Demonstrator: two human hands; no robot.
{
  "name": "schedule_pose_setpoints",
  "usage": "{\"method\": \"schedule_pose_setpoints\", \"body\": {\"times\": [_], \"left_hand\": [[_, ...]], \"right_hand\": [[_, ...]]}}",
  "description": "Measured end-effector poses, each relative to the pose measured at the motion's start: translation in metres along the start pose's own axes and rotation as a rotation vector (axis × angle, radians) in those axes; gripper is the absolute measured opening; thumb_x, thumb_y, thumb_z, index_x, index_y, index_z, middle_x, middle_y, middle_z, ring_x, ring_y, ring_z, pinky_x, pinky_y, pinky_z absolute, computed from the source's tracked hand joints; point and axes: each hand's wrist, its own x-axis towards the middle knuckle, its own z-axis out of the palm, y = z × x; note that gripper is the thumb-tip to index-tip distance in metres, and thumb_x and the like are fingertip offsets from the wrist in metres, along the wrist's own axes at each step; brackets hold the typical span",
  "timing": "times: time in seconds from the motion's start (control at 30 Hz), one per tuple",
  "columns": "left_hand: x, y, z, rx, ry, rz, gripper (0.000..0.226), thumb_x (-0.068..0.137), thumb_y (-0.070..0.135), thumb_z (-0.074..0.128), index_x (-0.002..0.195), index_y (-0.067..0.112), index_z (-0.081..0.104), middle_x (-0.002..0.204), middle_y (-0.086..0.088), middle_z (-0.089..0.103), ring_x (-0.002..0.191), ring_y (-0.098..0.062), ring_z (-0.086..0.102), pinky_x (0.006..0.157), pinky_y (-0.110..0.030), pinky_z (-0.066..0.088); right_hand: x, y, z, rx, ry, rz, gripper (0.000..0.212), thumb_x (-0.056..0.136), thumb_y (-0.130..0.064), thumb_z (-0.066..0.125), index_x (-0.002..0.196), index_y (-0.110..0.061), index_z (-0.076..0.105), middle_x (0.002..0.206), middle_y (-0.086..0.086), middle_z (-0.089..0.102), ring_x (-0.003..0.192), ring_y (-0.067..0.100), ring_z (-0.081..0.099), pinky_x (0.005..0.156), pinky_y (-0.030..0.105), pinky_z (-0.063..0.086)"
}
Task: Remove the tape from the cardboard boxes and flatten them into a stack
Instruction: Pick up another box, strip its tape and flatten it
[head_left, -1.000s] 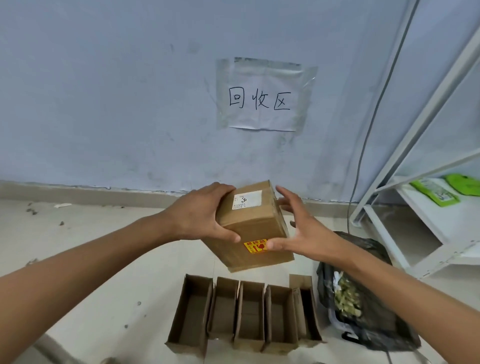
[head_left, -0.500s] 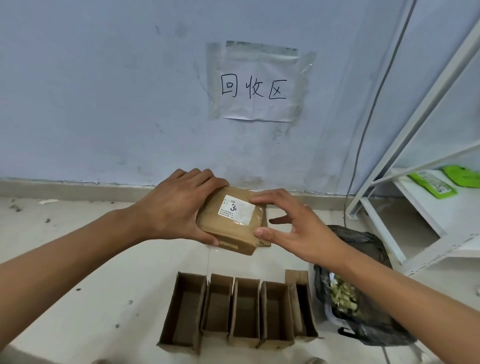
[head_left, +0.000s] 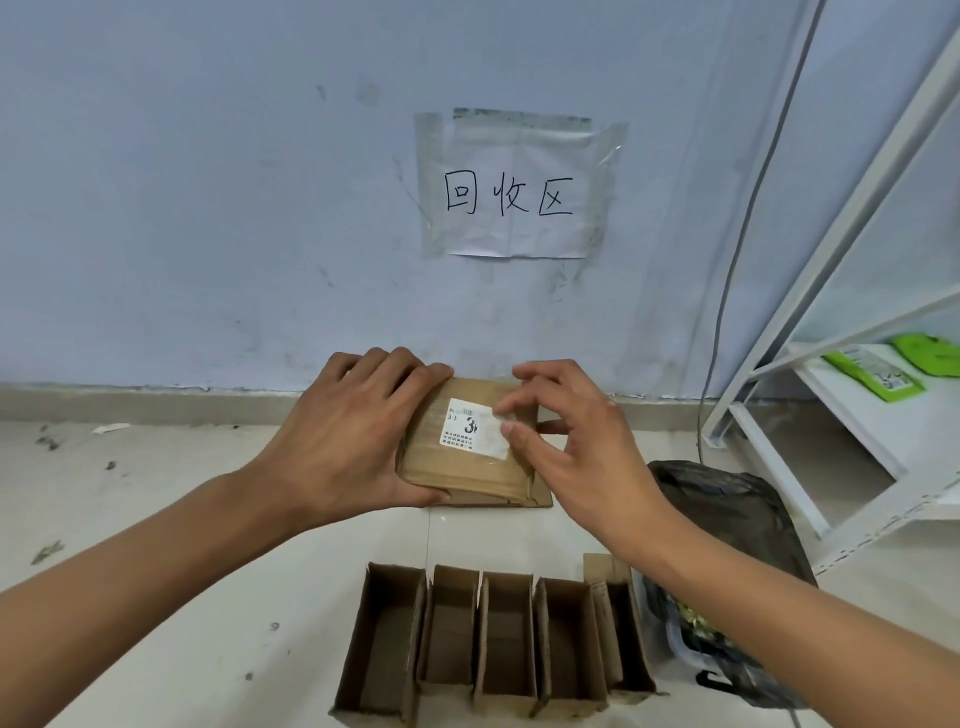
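From the head view, a taped cardboard box (head_left: 467, 447) sits on the floor (head_left: 156, 519) near the wall's baseboard, seemingly atop flattened cardboard (head_left: 540, 500). The left hand (head_left: 348, 441) grips its left side, fingers curled over the far edge and thumb along the near edge, probably to steady it. The right hand (head_left: 566, 441) hovers with fingers partly curled, fingertips at the white label (head_left: 470, 428), apparently picking at tape; a firm pinch isn't clear. Open boxes (head_left: 483, 644) stand in a row closer in, beside a black bag (head_left: 737, 525).
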Motion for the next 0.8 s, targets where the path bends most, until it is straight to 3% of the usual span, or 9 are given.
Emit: {"method": "schedule_pose_setpoints", "body": {"times": [0.1,0.27,0.4,0.6,0.7,0.8], "left_hand": [[-0.003,0.003,0.001,0.020,0.004,0.000,0.108,0.062,0.091,0.062,0.145,0.024,0.046,0.124,0.004,0.055,0.109,-0.020,0.056,0.099,-0.043,0.043],[-0.009,0.002,0.002,0.008,-0.027,-0.051,0.107,0.062,0.093,0.059,0.144,0.026,0.046,0.121,0.007,0.056,0.107,-0.019,0.057,0.100,-0.042,0.042],[-0.013,-0.006,0.000,-0.111,-0.100,-0.127,0.109,0.059,0.100,0.056,0.146,0.036,0.038,0.122,0.015,0.051,0.110,-0.013,0.053,0.103,-0.041,0.041],[-0.019,-0.018,-0.005,-0.241,-0.148,-0.162,0.109,0.055,0.098,0.059,0.146,0.043,0.033,0.124,0.021,0.048,0.110,-0.006,0.047,0.104,-0.038,0.037],[-0.021,-0.020,-0.005,-0.244,-0.172,-0.169,0.108,0.056,0.097,0.059,0.145,0.041,0.034,0.125,0.021,0.049,0.111,-0.004,0.047,0.106,-0.038,0.036],[-0.020,-0.019,-0.006,-0.226,-0.141,-0.165,0.106,0.058,0.096,0.059,0.145,0.039,0.037,0.124,0.020,0.050,0.111,-0.007,0.049,0.105,-0.038,0.038]], "right_hand": [[0.004,-0.004,0.005,-0.044,0.014,0.000,0.009,0.098,-0.026,0.070,0.094,-0.034,0.070,0.126,-0.022,0.052,0.112,0.002,0.059,0.092,0.037,0.057],[0.007,-0.007,0.013,-0.183,-0.044,-0.072,0.010,0.104,-0.023,0.060,0.096,-0.028,0.063,0.122,-0.019,0.050,0.108,0.003,0.057,0.085,0.033,0.055],[0.010,-0.010,0.006,0.041,-0.190,-0.068,0.015,0.107,-0.020,0.058,0.093,-0.024,0.062,0.128,-0.010,0.048,0.120,0.003,0.052,0.095,0.013,0.042],[0.012,-0.014,0.003,0.345,-0.265,0.053,0.016,0.106,-0.027,0.057,0.093,-0.020,0.065,0.138,-0.004,0.048,0.130,0.004,0.049,0.096,0.015,0.045],[0.014,-0.015,0.002,0.222,-0.260,-0.036,0.005,0.105,-0.023,0.060,0.103,-0.024,0.065,0.144,-0.008,0.042,0.137,-0.001,0.042,0.100,0.008,0.041],[0.015,-0.012,0.004,0.057,-0.269,-0.124,0.022,0.104,-0.023,0.062,0.125,-0.031,0.061,0.153,-0.016,0.035,0.144,0.003,0.039,0.110,0.016,0.041]]}}
